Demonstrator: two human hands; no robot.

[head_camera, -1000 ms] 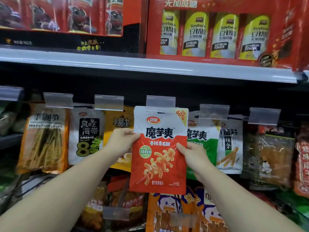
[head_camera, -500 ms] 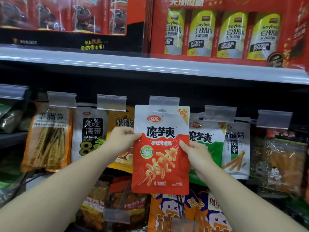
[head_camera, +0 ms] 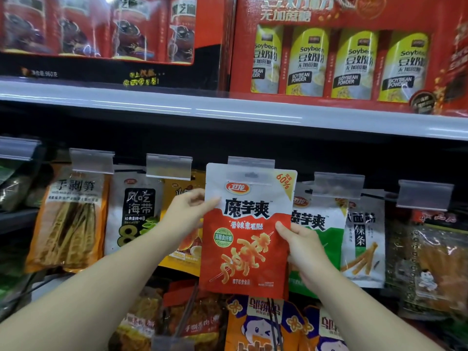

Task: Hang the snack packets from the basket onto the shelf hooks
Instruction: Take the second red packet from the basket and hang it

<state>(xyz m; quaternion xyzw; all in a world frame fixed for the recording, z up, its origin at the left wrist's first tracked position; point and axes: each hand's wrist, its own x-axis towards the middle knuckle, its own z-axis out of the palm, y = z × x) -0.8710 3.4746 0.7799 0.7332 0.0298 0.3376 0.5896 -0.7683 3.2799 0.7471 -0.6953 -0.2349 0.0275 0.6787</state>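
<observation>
A red and white snack packet (head_camera: pixel 247 239) is held upright in front of the hook row. My left hand (head_camera: pixel 188 214) pinches its left edge and my right hand (head_camera: pixel 302 245) grips its right edge lower down. The packet's top sits just under the clear price tag (head_camera: pixel 250 162) of the middle shelf hook, and its hang hole (head_camera: pixel 250 175) shows below the tag. I cannot tell whether the hook passes through the hole. The basket is out of view.
Other packets hang on neighbouring hooks: an orange one (head_camera: pixel 68 219), a white seaweed one (head_camera: pixel 134 211), a green and white one (head_camera: pixel 316 231) and a white one (head_camera: pixel 362 236). A shelf edge (head_camera: pixel 228 110) runs above, carrying red gift boxes (head_camera: pixel 336 54). More packets (head_camera: pixel 266 325) hang below.
The packet and both hands have stayed almost still against the middle hook. The view has drifted slightly, so the shelf appears a little lower and to the right.
</observation>
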